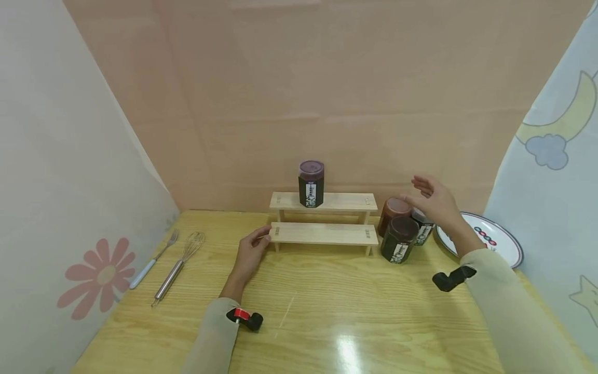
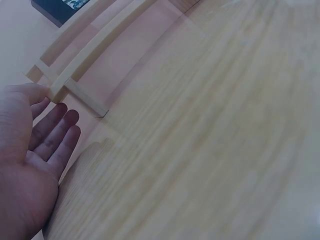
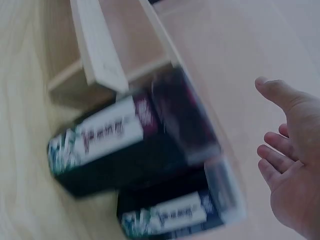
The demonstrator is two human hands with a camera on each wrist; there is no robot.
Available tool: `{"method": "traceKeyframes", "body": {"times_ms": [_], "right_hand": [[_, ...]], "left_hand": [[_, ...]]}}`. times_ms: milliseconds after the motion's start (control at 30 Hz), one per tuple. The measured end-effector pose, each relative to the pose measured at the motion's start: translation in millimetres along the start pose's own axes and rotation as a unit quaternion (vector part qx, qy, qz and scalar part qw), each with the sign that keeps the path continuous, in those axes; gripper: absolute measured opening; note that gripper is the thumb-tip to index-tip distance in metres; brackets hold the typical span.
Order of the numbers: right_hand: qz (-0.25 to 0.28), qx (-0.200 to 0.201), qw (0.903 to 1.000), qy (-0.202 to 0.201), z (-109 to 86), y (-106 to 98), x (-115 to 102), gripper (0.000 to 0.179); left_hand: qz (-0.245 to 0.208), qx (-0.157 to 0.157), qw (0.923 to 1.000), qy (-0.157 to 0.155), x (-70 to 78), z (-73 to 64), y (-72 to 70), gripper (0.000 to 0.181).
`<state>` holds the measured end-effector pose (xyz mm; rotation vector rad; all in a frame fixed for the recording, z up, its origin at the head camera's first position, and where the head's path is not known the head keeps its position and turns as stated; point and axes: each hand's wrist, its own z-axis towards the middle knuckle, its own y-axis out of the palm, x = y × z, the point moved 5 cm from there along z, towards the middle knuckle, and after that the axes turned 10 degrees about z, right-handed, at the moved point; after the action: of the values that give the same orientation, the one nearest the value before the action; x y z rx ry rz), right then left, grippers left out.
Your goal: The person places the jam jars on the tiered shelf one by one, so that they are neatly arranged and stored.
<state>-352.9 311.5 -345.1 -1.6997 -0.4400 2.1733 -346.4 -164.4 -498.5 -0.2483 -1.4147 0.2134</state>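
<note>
A two-tier wooden shelf (image 1: 324, 234) stands at the back of the table. My left hand (image 1: 249, 254) pinches the left end of its lower board between thumb and index finger, the other fingers loose in the left wrist view. One dark-labelled jar (image 1: 311, 192) with a purplish lid stands on the upper board. Right of the shelf, three jars are grouped: a dark-lidded jar (image 1: 400, 241) in front, a reddish-brown-lidded jar (image 1: 396, 206) behind, and a pale-lidded jar (image 1: 424, 232) partly hidden. Over them hovers my right hand (image 1: 438, 205), fingers spread and holding nothing.
A white oval plate (image 1: 508, 243) with a dark rim lies at the right, partly behind my right wrist. On the left lie a whisk (image 1: 175, 272) and a fork (image 1: 149, 267) with a pale blue handle. Fabric walls (image 1: 299, 93) enclose the table's back and sides.
</note>
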Motion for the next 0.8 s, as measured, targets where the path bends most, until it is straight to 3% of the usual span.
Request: {"method": "traceKeyframes", "body": {"times_ms": [167, 400, 600, 800], "right_hand": [[-0.010, 0.011, 0.9997, 0.017, -11.2, -20, 21, 0.088], [-0.005, 0.014, 0.9994, 0.030, -22.7, -31, 47, 0.089], [0.011, 0.011, 0.9982, 0.058, -29.4, -31, 72, 0.088], [0.032, 0.019, 0.9976, 0.058, -28.8, -22, 88, 0.090]], "left_hand": [[0.006, 0.003, 1.0000, -0.001, 0.3, 0.8, 0.4, 0.037], [0.006, 0.005, 1.0000, 0.000, 1.2, 1.0, -0.3, 0.037], [0.012, 0.006, 0.9999, 0.003, 1.1, 1.3, 0.0, 0.037], [0.015, 0.010, 0.9998, 0.002, -0.1, 1.2, 0.4, 0.037]]}}
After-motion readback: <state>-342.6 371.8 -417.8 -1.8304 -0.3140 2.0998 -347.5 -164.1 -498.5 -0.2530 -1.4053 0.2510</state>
